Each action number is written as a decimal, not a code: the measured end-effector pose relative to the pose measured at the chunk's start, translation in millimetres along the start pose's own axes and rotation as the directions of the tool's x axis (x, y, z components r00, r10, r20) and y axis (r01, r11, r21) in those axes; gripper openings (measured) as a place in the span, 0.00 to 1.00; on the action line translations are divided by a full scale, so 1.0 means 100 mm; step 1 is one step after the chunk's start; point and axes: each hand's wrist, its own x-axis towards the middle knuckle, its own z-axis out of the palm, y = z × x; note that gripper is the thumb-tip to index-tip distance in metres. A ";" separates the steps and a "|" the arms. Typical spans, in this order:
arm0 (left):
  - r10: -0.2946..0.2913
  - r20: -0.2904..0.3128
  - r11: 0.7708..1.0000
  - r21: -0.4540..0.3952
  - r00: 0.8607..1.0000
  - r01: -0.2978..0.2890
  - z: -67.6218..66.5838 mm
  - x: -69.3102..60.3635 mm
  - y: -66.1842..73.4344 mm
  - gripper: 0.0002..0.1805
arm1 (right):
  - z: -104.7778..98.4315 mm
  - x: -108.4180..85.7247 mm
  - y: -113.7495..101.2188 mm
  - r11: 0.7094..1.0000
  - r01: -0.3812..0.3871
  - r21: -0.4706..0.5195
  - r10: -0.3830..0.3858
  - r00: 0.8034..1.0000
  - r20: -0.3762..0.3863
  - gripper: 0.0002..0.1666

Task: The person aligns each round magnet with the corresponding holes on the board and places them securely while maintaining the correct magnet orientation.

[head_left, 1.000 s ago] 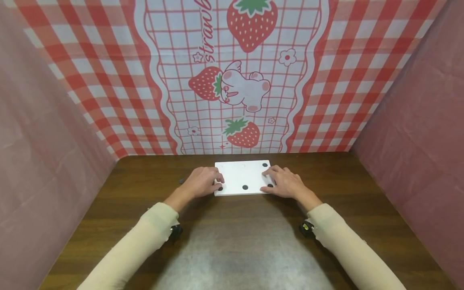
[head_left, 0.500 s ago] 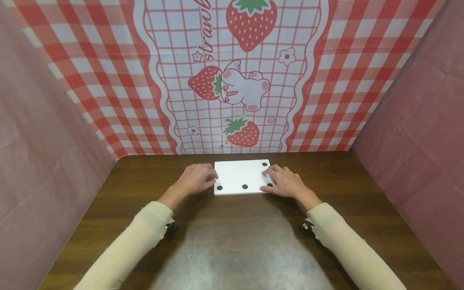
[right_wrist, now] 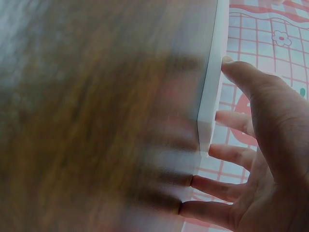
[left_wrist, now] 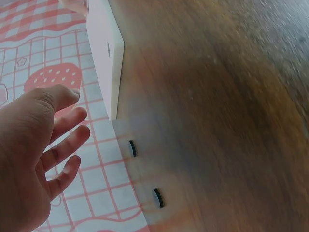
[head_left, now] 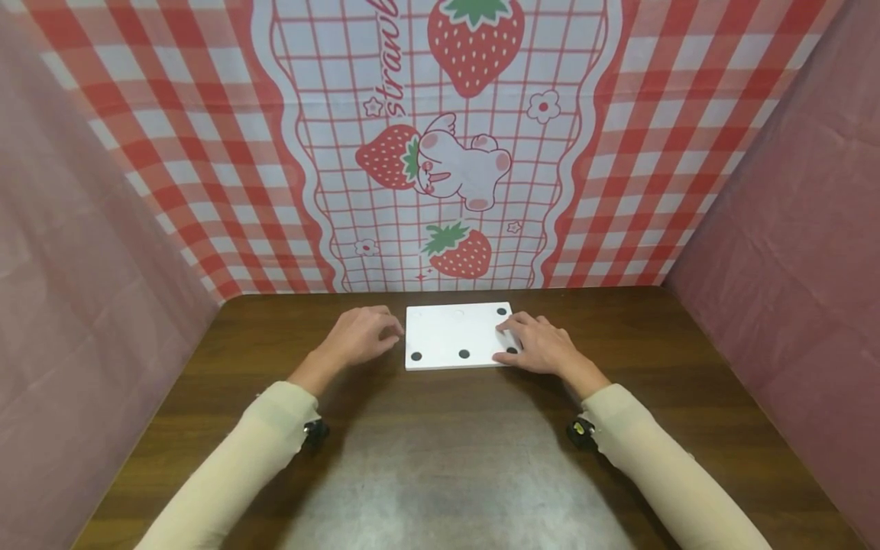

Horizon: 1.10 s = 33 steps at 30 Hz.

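Note:
A white rectangular board [head_left: 447, 332] lies flat near the back of the table. Several black round spots [head_left: 464, 354] mark its near edge and far right corner; two pale round marks [head_left: 459, 313] show along its far edge. My left hand [head_left: 360, 336] hovers just left of the board, fingers loosely bent and holding nothing. Two small black discs, a nearer one [left_wrist: 158, 198] and another [left_wrist: 133, 148], lie on the table below it in the left wrist view. My right hand [head_left: 543, 345] rests on the board's right end, its thumb and some fingertips touching it, other fingertips reaching the table.
The brown wooden table [head_left: 440, 458] ends at a red-checked strawberry cloth [head_left: 454, 153] hanging behind the board. Pink cloths stand on either side, one at left [head_left: 82, 267] and one at right [head_left: 777, 267].
My left hand has drawn back leftward off the board's left end, uncovering the black spot in its near left corner. The right hand has stayed in place.

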 end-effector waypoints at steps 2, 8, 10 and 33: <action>-0.006 -0.006 1.000 0.000 1.000 0.006 0.00 -0.02 -0.03 0.06 | 0.00 0.01 0.00 1.000 0.008 -0.002 -0.008 1.000 -0.002 0.43; -0.036 -0.005 0.999 -0.010 0.999 0.036 -0.03 -0.06 -0.09 0.06 | -0.01 0.00 -0.01 1.000 -0.002 -0.001 0.002 1.000 -0.002 0.42; -0.045 -0.005 0.999 -0.012 0.999 0.045 -0.04 -0.08 -0.12 0.06 | -0.01 0.00 -0.01 1.000 -0.005 0.000 0.005 1.000 -0.003 0.42; -0.092 -0.027 0.996 0.012 0.995 0.092 0.00 -0.09 -0.20 0.13 | -0.01 -0.02 -0.01 1.000 0.003 0.005 -0.003 1.000 -0.009 0.42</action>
